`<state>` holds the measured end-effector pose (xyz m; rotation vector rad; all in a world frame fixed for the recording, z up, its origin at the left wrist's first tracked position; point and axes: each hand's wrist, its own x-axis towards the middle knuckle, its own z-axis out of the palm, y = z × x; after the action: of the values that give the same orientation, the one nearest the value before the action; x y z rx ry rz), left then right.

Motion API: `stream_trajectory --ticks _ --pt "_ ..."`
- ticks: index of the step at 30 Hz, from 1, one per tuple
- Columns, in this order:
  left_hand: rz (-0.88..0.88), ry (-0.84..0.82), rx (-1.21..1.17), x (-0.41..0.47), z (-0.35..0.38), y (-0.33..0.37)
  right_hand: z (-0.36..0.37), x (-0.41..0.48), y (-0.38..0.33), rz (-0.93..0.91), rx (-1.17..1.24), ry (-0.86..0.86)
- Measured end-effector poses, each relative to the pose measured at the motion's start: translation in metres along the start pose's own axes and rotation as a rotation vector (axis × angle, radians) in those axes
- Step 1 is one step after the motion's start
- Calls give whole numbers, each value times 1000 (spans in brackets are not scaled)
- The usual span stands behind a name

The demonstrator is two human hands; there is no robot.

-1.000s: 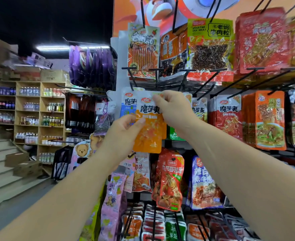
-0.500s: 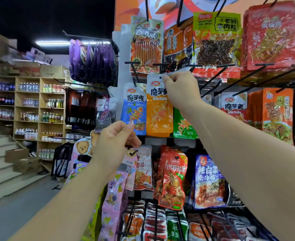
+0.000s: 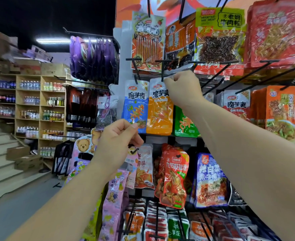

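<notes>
My right hand (image 3: 183, 89) pinches the orange packet (image 3: 159, 117) up top, hanging it on the hook (image 3: 162, 70) at twelve o'clock; left hand (image 3: 118, 141) curled, empty.

Your right hand (image 3: 183, 89) covers the top right corner of the orange packet (image 3: 159, 117), so you can't tell whether it hangs on the peg (image 3: 162, 70). Your forearm (image 3: 230, 127) hides much of the green packet (image 3: 185, 126). Your left hand (image 3: 118, 138) masks a corner of the blue packet (image 3: 134, 108).
</notes>
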<state>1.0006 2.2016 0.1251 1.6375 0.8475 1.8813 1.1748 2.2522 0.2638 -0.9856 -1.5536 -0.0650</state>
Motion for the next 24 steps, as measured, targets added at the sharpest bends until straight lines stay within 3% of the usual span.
stream_trajectory --ticks 7,11,15,20,24 --pt "31 12 19 -1 2 -3 4 -12 21 -41 -275 -14" --pt "55 20 25 -2 4 -4 4 -36 34 -335 -504 -13" --pt "52 15 70 2 4 -5 5 -40 44 -549 -861 -138" --pt "53 -38 138 18 3 5 5 -37 45 -515 -977 -295" --pt "262 -38 570 44 -1 12 9 -37 45 -461 -1001 -345"
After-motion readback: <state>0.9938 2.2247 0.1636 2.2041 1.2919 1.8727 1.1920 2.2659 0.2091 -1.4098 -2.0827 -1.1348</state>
